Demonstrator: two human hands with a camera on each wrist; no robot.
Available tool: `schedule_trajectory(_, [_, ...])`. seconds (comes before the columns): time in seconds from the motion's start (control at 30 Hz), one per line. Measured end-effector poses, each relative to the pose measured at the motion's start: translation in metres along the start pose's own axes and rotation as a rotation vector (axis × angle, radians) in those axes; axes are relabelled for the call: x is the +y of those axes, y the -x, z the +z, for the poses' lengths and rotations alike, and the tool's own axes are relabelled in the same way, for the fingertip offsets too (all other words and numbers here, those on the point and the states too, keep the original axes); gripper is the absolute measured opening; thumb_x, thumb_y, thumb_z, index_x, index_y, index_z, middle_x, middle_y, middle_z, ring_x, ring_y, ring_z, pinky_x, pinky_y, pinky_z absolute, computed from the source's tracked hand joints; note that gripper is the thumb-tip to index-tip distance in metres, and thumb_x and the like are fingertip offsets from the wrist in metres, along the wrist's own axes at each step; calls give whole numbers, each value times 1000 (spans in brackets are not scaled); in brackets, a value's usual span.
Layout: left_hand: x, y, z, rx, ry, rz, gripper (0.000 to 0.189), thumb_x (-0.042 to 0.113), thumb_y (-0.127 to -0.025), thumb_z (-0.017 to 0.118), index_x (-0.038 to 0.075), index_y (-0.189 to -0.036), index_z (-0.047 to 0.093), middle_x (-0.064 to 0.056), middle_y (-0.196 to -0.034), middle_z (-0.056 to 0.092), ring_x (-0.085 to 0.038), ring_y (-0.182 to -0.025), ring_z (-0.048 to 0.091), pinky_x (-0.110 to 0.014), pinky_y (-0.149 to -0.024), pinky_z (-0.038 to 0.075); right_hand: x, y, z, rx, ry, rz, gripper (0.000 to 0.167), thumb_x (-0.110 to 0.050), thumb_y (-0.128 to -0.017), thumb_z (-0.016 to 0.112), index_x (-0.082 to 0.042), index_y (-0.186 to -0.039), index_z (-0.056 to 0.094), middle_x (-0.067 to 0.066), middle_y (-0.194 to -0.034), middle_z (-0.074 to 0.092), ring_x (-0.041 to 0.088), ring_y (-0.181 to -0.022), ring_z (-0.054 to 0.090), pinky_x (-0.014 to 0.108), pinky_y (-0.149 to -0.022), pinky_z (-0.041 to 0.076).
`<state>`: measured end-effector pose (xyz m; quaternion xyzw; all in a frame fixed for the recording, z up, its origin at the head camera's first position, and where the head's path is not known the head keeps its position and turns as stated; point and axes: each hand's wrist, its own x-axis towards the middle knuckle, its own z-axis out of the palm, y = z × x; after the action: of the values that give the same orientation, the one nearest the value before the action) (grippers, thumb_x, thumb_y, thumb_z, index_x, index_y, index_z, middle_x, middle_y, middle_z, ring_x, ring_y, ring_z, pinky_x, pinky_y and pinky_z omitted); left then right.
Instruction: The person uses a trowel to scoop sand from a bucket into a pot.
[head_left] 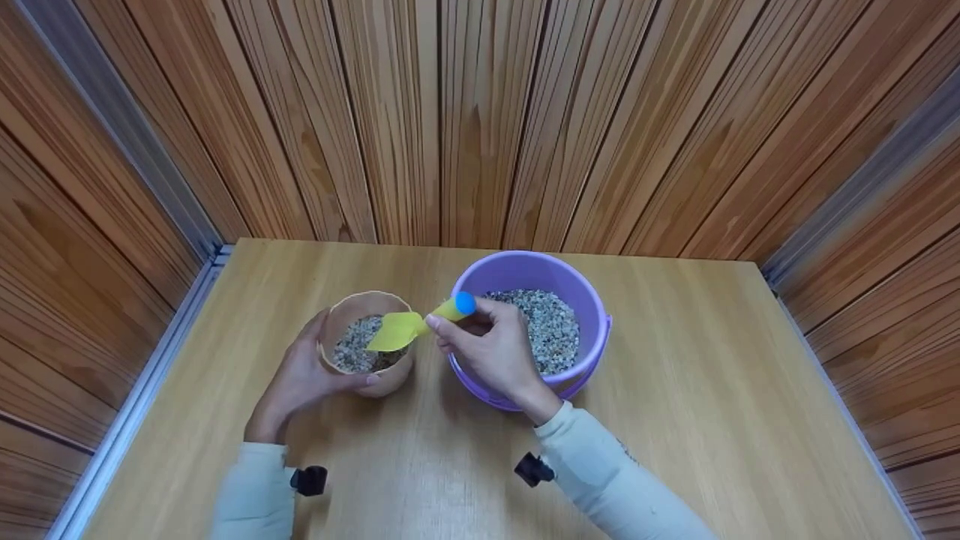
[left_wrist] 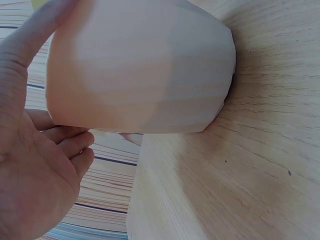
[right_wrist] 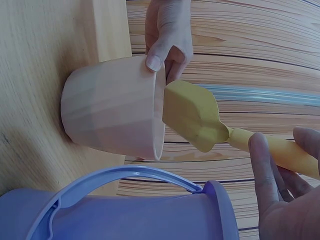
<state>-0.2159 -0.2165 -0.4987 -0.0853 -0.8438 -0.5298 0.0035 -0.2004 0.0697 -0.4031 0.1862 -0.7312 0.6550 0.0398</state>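
Note:
On the left of the table, a pale peach plant pot [head_left: 391, 381] stands partly filled with grey gravel [head_left: 356, 346]. My left hand [head_left: 306, 379] holds the pot from its left side, thumb along the near wall; the left wrist view shows the pot's outer wall [left_wrist: 140, 65] up close. My right hand [head_left: 496, 351] grips the yellow handle of a small toy shovel [head_left: 396, 332], which ends in a blue cap. The shovel's blade [right_wrist: 192, 115] tilts downward over the pot's opening. Whether any gravel lies on the blade, I cannot tell.
Just right of the pot stands a purple bucket [head_left: 526, 268], holding more gravel [head_left: 555, 330], partly behind my right hand. Its handle [right_wrist: 125, 172] hangs down at the side. Wood-patterned panels [head_left: 480, 120] enclose the wooden table [head_left: 690, 390] at the back and sides.

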Motion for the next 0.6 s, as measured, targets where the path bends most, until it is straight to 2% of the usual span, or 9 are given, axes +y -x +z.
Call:
schedule_trajectory(0.2, [0, 0, 0, -4, -1, 3, 119, 32, -61, 100, 10, -156, 32, -13, -154, 42, -35, -142, 39, -59, -117, 30, -2, 0, -1, -2, -4, 2, 18, -21, -92, 78, -7, -102, 77, 7, -80, 73, 31, -72, 71, 37, -70, 63])
schedule_trajectory(0.6, [-1, 0, 0, -7, 8, 10, 120, 31, -61, 100, 8, -157, 31, -15, -154, 42, -36, -142, 38, -60, -117, 28, -3, 1, -1, 2, 8, 5, 19, -23, -92, 78, -7, -103, 77, 4, -83, 75, 25, -73, 72, 37, -71, 63])
